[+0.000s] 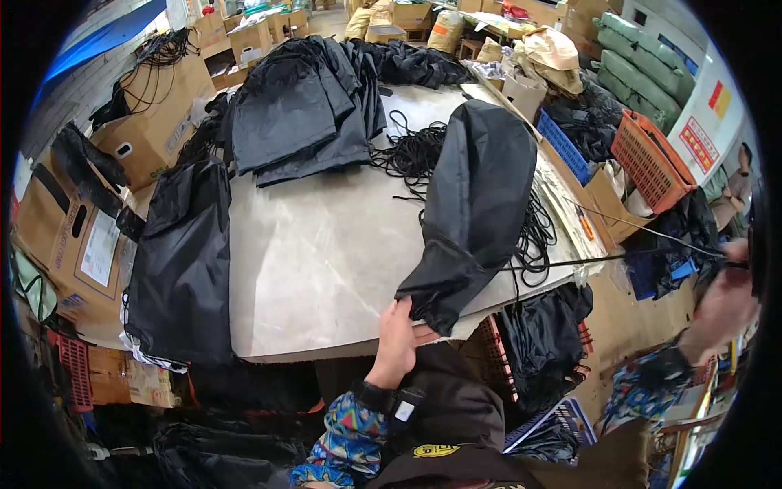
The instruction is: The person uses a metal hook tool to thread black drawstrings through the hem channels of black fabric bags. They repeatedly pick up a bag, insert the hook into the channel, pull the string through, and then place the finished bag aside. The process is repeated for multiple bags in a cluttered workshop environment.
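A black fabric bag (481, 187) lies lengthwise over the right part of the pale tabletop (301, 269). My left hand (397, 338) is closed on its gathered near end, at the table's front edge. Far out to the right, my right hand (721, 306) is raised, smeared by motion, with its fingers closed on a black cord (603, 259). That cord runs taut from beside the bag's near end across to my right hand. Beneath and beside the bag spreads a tangled heap of black cords (533, 236).
Folded black bags are stacked (293, 114) at the table's far left; another black bag (183, 261) hangs over its left edge. An orange-handled tool (585, 224) lies on the right edge. Beyond stand an orange basket (656, 155) and a blue crate (564, 147). A person (737, 187) is at far right.
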Tool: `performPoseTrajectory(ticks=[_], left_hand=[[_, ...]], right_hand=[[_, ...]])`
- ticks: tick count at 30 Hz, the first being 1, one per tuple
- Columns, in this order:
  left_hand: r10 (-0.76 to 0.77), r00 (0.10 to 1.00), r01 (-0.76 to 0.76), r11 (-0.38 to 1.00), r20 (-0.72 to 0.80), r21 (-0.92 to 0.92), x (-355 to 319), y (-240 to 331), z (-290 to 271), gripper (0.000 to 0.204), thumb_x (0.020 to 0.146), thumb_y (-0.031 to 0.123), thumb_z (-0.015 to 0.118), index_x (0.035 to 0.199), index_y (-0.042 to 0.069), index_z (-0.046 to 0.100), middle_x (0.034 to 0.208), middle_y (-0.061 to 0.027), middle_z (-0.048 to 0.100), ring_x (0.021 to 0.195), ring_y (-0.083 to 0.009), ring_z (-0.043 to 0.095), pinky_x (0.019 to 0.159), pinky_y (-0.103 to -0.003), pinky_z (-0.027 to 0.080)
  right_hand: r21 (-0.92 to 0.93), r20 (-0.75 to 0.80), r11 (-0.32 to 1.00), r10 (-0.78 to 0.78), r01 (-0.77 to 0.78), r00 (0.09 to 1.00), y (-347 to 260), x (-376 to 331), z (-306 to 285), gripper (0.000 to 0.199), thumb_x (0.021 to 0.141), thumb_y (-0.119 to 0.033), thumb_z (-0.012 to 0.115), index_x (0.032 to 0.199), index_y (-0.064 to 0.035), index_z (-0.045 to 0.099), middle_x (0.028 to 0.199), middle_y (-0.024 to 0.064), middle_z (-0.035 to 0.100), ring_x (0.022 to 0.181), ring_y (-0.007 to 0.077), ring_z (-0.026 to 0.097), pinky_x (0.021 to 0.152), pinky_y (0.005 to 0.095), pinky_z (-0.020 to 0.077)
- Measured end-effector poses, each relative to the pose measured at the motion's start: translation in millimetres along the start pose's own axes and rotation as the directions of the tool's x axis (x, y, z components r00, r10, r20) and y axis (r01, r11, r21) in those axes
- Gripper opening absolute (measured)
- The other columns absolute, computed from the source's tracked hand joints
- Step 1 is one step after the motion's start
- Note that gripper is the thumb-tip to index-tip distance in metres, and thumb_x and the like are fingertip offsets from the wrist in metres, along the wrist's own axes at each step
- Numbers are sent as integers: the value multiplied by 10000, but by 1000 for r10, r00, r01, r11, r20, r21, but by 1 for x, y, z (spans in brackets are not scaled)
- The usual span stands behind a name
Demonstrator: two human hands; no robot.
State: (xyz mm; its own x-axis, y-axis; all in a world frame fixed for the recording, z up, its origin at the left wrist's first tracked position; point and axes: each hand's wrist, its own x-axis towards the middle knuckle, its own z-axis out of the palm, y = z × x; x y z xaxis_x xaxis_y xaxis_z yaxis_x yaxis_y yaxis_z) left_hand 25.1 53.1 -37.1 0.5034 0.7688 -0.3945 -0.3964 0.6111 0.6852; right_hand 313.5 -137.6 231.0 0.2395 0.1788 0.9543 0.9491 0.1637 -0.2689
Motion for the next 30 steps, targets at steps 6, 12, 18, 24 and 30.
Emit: performPoseTrajectory(ticks=[6,12,18,24,30], left_hand=[[-121,982,151,965,146,-215,-4,-1,-3,485,984,434,388,1207,11,467,1039,-101,631,969,-264,650,781,-378,562],[781,589,-551,200,208,811,-34,25,-2,392,867,100,631,1212,-4,478,1248,-153,487,824,-147,615,585,-253,501],[610,483,-765,-54,628,642,-20,31,14,264,810,-77,582,1069,-34,603,980,-148,651,854,-247,635,667,-309,514],[523,499,-838,90,691,538,-22,33,22,174,845,-10,569,1008,-21,629,851,-99,645,728,-238,586,610,-303,465],[602,585,-715,67,543,696,-28,25,-9,70,846,32,610,894,-10,638,742,-118,595,632,-248,552,589,-342,447]], right_hand=[[-91,552,995,16,42,834,-6,-98,108,438,807,-8,576,1242,-66,573,911,138,636,731,202,609,664,274,473],[64,834,975,65,-213,547,-33,-134,145,440,846,-59,622,1275,-115,542,776,127,545,658,271,546,624,353,454],[127,975,626,62,-769,212,-47,-125,142,319,940,-115,534,1242,-13,549,795,65,615,694,132,554,662,257,448],[91,893,693,261,-715,367,-43,-138,142,153,902,-25,562,1023,13,647,770,49,639,696,96,599,610,228,462],[-83,365,941,335,-328,869,-23,-149,157,113,882,19,543,978,4,601,807,59,613,691,155,593,631,266,484]])
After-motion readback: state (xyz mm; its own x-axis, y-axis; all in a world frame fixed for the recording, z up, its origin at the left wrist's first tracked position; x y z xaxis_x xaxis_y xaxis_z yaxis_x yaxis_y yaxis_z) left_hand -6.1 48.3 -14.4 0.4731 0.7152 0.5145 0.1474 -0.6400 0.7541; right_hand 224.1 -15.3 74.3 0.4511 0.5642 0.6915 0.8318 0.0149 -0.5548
